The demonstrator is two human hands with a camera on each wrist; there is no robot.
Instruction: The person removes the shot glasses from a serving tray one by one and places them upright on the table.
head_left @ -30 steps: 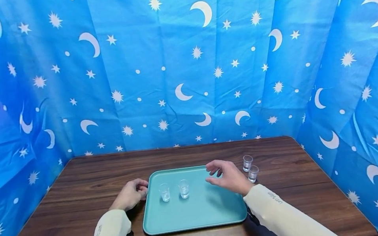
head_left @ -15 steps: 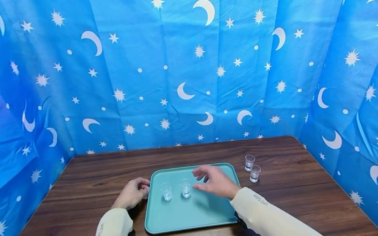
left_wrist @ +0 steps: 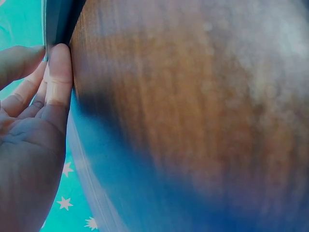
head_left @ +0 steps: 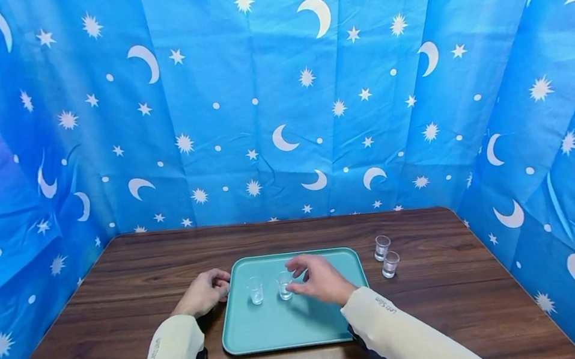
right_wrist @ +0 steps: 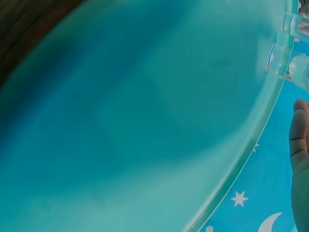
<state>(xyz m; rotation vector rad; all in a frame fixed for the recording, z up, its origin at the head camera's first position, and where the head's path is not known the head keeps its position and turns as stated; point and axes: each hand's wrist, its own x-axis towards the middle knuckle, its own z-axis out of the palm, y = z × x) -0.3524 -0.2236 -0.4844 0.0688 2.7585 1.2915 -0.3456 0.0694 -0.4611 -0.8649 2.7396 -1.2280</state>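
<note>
A green tray (head_left: 264, 337) lies on the table, with two clear shot glasses standing on it. My left hand (head_left: 206, 292) is at the tray's left edge; in the left wrist view its thumb (left_wrist: 21, 63) and a finger (left_wrist: 60, 72) pinch the rim from either side. Over the tray, my right hand (head_left: 318, 280) reaches in from the right, thumb and fingers parted beside the right-hand shot glass (head_left: 284, 289). A small gap shows between that hand and the glass in the right wrist view. The left-hand shot glass (head_left: 256, 293) stands nearer the left hand.
Two more shot glasses, a back one (head_left: 382, 246) and a front one (head_left: 391, 265), stand close together on the brown wooden table (head_left: 462, 302), right of the tray. A blue curtain (head_left: 237, 125) with moons and stars surrounds the table's back and sides.
My right hand has moved left across the tray, from its right part up to the right-hand shot glass. The left hand stays at the tray's edge. The head view has shifted slightly.
</note>
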